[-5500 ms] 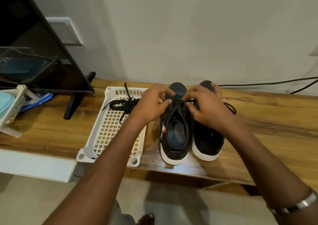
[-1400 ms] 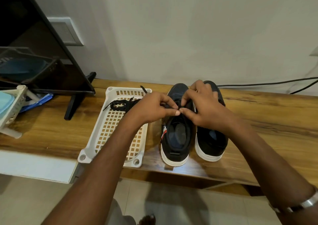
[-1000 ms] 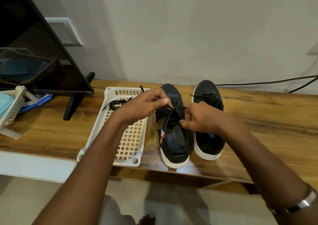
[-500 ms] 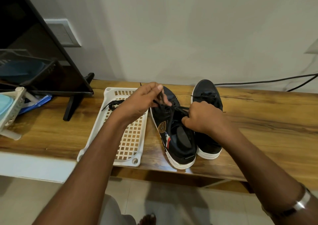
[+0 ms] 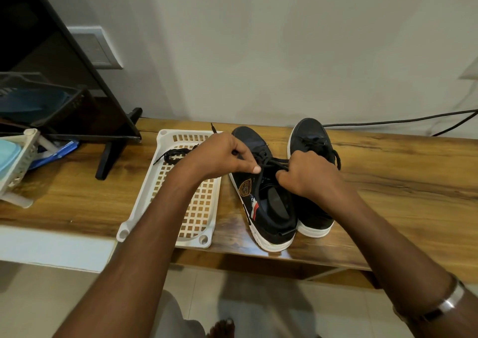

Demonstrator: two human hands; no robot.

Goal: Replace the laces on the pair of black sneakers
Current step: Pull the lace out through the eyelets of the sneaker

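- Black canvas sneakers, two, stand together on your wooden bench (image 5: pixel 388 182), heels near its front edge.
- Your left hand (image 5: pixel 219 156) and right hand (image 5: pixel 307 174) each pinch the left sneaker's (image 5: pixel 266 208) black lace (image 5: pixel 274 163).
- One white lattice plastic tray (image 5: pixel 165 200) lies just left; open wood lies right.

Two black sneakers with white soles stand side by side on the wooden bench (image 5: pixel 388 182). The left sneaker (image 5: pixel 266 208) is tipped toward the right sneaker (image 5: pixel 310 141), heel leaning on it, a gold badge showing on its side. Its black lace (image 5: pixel 274 162) is stretched taut across the eyelets, apparently half-tied. The right sneaker sits upright and laced. Loose black laces (image 5: pixel 176 154) lie in the white basket (image 5: pixel 165 182) left of the shoes.
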